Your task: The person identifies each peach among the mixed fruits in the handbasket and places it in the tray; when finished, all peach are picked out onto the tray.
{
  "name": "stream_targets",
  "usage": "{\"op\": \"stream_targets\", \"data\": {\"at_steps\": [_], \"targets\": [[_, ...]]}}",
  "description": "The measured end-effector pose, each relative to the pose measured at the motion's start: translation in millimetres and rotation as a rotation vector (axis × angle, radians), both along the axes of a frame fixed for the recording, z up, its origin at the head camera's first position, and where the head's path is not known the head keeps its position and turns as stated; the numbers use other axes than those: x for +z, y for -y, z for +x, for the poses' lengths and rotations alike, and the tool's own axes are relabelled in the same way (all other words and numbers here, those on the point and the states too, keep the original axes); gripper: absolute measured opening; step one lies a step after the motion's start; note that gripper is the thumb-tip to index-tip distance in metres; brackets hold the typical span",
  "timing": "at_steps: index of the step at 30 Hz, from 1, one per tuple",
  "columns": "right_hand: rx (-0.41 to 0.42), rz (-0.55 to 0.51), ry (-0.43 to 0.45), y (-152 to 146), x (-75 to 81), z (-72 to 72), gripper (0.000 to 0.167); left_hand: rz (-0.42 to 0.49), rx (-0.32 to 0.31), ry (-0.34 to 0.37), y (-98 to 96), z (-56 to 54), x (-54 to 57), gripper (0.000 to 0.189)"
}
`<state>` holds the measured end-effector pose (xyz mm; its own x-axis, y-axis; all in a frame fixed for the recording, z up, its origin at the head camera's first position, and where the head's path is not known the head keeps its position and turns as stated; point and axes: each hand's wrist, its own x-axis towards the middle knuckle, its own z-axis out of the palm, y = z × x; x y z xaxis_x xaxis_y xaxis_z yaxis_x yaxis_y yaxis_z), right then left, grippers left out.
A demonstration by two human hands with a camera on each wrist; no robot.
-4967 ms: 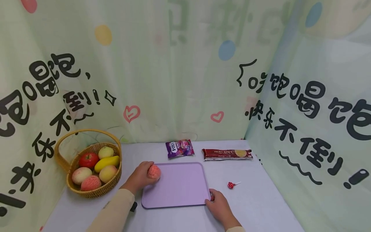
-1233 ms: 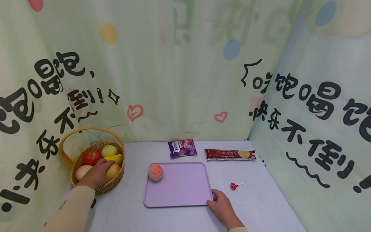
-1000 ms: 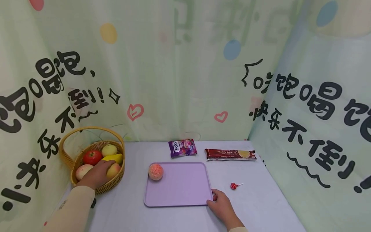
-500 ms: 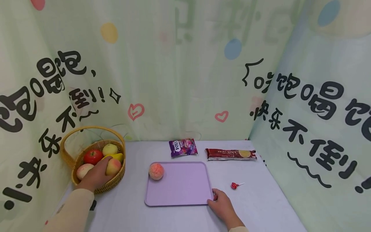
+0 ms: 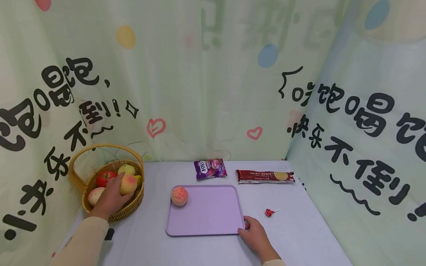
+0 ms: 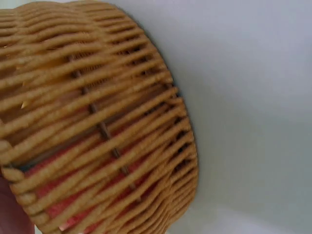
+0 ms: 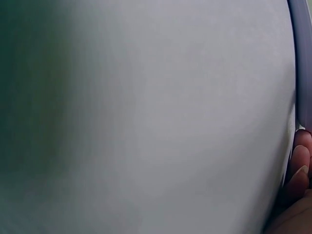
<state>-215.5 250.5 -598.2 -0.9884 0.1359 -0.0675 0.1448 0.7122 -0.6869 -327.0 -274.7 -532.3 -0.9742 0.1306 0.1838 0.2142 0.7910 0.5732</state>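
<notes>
My left hand [image 5: 111,196] holds a yellow-pink peach [image 5: 128,184] just above the wicker basket [image 5: 128,211], thumb and fingers round it. In the left wrist view the basket's woven side [image 6: 112,117] fills the left, with a pinkish-red thing showing through the slats. A red apple [image 5: 105,178], a pale green fruit [image 5: 126,170], a yellow fruit [image 5: 138,180] and a pale pink peach [image 5: 95,195] lie in the basket. My right hand [image 5: 254,234] grips the lilac tray [image 5: 208,214] at its near right corner. A bumpy coral-pink round fruit [image 5: 179,196] sits in the tray's far left corner.
Behind the tray lie a purple candy bag [image 5: 210,169] and a long dark red biscuit pack [image 5: 265,177]. A red lollipop [image 5: 269,212] is right of the tray. The basket's tall handle [image 5: 106,145] arches over its far side. Printed curtains surround the white table.
My left hand has left the coral-pink fruit on the tray and gone to the basket. It has taken hold of the peach and raised it. My right hand stays at the tray's corner.
</notes>
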Motion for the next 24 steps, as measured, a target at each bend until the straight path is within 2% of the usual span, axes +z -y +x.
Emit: {"op": "stream_targets", "data": {"at_steps": [7, 14, 20, 24], "targets": [[0.000, -0.001, 0.005, 0.1, 2.4, -0.3, 0.056, 0.120, 0.043, -0.024, -5.6, -1.7, 4.5, 0.083], [-0.012, 0.008, -0.013, -2.0, 0.4, -0.9, 0.054, 0.194, 0.066, 0.004, -10.5, 1.9, 8.0, 0.087], [0.005, 0.001, -0.030, -3.6, -3.4, -0.5, 0.052, 0.204, 0.080, 0.014, -12.0, 7.4, 8.5, 0.090], [0.012, -0.002, -0.036, -4.0, -4.9, -0.3, 0.051, 0.189, 0.059, -0.008, -14.4, 7.2, 9.9, 0.093]]}}
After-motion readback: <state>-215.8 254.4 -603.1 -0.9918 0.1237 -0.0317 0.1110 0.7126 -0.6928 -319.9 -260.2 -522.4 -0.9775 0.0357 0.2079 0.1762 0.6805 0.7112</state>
